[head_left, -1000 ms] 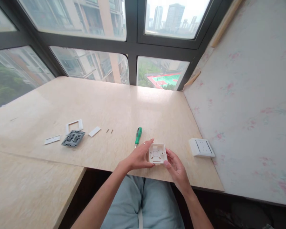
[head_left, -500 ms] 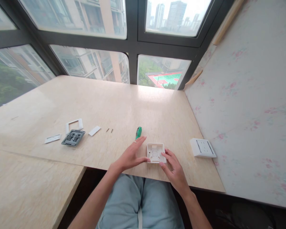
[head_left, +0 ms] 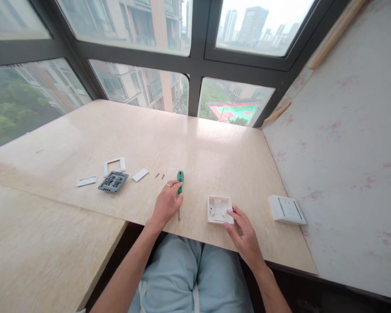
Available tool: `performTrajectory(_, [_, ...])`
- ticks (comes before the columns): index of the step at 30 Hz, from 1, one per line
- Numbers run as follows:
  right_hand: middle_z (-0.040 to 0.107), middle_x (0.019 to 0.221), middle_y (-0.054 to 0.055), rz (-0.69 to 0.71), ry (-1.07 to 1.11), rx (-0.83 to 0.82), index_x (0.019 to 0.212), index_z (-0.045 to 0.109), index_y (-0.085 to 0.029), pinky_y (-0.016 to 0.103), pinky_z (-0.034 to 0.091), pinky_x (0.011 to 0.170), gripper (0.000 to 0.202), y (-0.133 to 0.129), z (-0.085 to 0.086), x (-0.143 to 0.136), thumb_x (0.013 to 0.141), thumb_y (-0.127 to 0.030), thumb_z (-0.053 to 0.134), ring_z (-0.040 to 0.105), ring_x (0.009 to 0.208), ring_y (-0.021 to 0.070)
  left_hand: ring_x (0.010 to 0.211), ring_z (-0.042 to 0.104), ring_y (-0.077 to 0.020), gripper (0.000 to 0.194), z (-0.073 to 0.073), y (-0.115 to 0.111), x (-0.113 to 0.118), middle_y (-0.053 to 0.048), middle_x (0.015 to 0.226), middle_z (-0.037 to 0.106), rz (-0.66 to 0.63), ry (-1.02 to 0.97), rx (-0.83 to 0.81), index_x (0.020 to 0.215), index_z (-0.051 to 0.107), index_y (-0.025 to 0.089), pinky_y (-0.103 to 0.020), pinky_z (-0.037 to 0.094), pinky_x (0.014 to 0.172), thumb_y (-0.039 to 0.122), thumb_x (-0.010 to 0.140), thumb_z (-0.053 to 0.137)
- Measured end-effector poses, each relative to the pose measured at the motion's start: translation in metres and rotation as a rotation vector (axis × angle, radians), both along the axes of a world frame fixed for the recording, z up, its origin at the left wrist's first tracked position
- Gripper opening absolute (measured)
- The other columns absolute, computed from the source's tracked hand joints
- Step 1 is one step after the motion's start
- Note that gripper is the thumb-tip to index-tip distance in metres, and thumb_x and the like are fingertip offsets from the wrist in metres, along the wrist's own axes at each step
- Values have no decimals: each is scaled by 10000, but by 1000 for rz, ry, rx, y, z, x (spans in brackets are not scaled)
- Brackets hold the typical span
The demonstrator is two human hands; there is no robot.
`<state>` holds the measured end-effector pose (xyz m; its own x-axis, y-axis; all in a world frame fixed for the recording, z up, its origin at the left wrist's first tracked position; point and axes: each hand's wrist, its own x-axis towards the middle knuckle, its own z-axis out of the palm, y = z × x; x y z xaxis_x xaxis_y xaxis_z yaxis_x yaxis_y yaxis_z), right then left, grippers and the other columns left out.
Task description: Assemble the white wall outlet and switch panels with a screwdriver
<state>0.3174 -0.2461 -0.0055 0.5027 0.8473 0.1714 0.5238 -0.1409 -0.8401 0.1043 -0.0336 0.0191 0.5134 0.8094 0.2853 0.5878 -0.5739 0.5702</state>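
My left hand is closed around the green handle of a screwdriver, whose metal shaft points toward me over the tabletop. Part of the handle is hidden behind the fingers. To the right, a white square mounting box lies with its hollow side up. My right hand grips the box by its right side, thumb at the near corner and a fingertip over the rim. Two small screws rest just left of the screwdriver.
On the left lie a white frame, a dark grey socket module, and white cover strips. An assembled white wall socket sits at the right by the papered wall. The windows border the table's far side.
My left hand has left the mounting box and closed on the screwdriver, which has shifted left. My right hand stays on the box. The view has swung slightly left.
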Motion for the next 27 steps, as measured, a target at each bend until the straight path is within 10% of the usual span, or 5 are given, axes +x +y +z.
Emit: performTrajectory(27, [670,1250,140,-80,-191,82,1125,723,-231,529,528,1007,273,-3,-1,-23,956,-408,601,632,1187,308,1171,626,-262,375,-10,-7,-17,-122,1240,615,-40,-108,-48,1251,615,187,-465,521,1052,142,886,539])
